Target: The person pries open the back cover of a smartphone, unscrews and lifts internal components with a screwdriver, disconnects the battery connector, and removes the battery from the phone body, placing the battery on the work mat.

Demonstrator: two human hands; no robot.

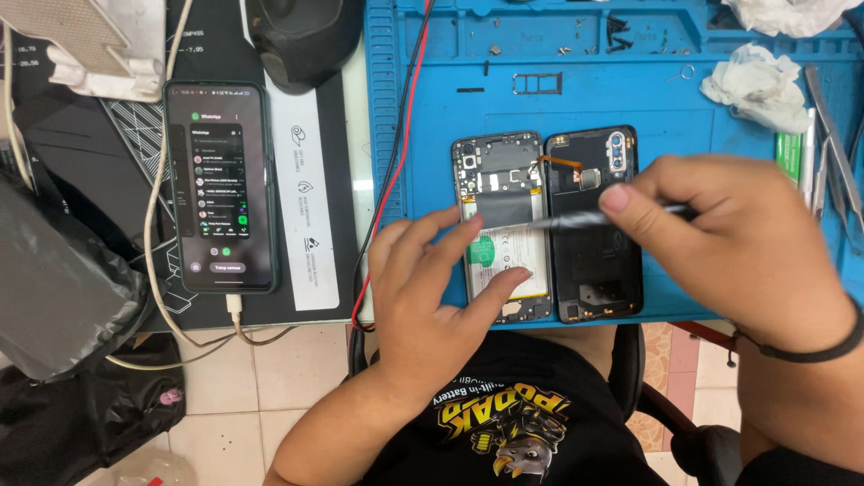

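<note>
Opened phone [504,229] lies face down on blue mat [423,108], battery exposed, detached back cover [596,225] just beside it on right. Left hand [432,288] rests open, fingers spread, fingertips touching phone's left edge and lower battery. Right hand [729,243] closed around thin dark tool [576,219], tip over phone's upper battery. Crumpled tissue [756,85] and tweezers [832,144] near mat's right edge. Second phone [219,184], screen lit, charging on surface well left.

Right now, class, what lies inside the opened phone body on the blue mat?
Inside the opened phone body: a white-labelled battery, black tape and circuit board. The left hand covers its lower left edge; parts beneath the battery are hidden.
</note>
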